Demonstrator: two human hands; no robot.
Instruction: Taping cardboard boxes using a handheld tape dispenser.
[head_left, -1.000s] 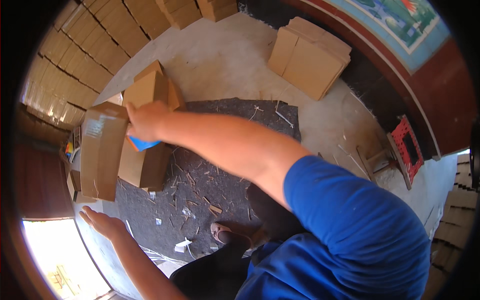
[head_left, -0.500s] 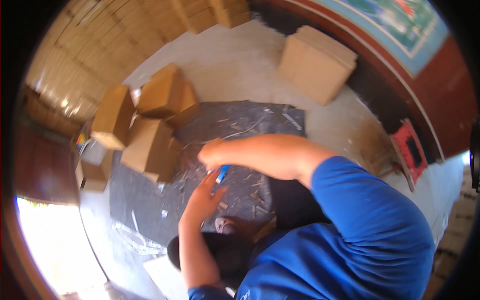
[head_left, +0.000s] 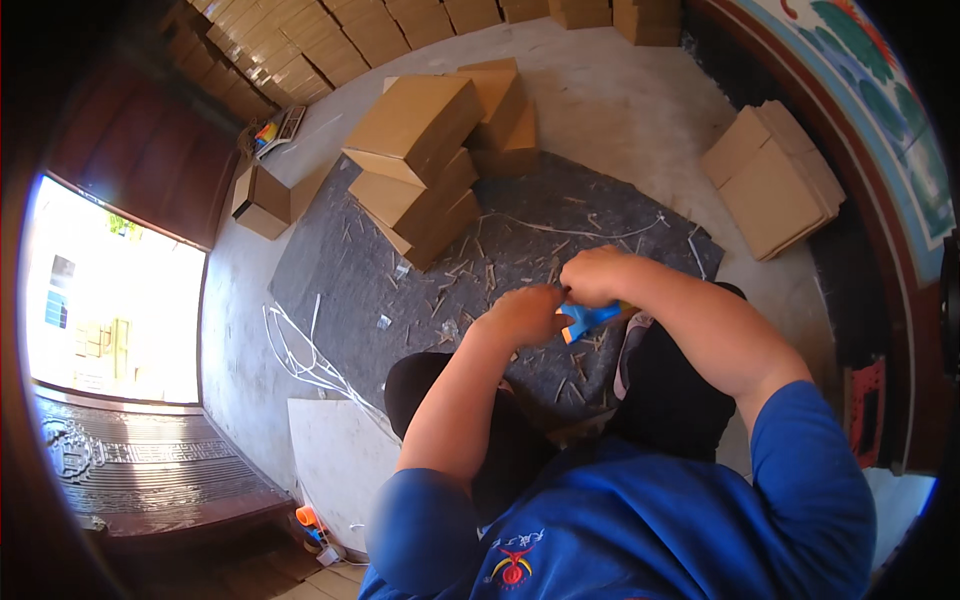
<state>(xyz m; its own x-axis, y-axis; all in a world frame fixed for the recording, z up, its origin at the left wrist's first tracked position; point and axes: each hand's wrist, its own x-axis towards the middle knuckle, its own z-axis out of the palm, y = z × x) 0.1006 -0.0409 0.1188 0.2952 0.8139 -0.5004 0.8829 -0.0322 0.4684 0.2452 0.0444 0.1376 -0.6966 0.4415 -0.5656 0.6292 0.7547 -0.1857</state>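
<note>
My left hand [head_left: 525, 315] and my right hand [head_left: 594, 275] meet in front of me, fingertips nearly touching. Just below the right hand a blue plastic tool [head_left: 596, 320] with an orange-yellow edge sticks out, seemingly in its grip; its exact kind is unclear. The right fingers are curled and hide where they hold it. My left fingers are pinched together beside the tool's edge, and whatever lies between them is too small to make out. Beneath both hands spreads a dark floor mat [head_left: 450, 300] littered with brown scraps.
Several cardboard boxes [head_left: 415, 125] are piled on the mat's far side. Flattened cardboard [head_left: 775, 180] leans at the right wall. White straps [head_left: 310, 360] lie loose at the left, near a white board [head_left: 335, 450]. Beyond stand stacked cartons [head_left: 370, 35]; an open doorway [head_left: 120, 300] is left.
My view has swung, so the boxes appear farther right. The left hand has gone from spread fingers to a pinch beside the right hand. The blue tool has stayed with the right hand.
</note>
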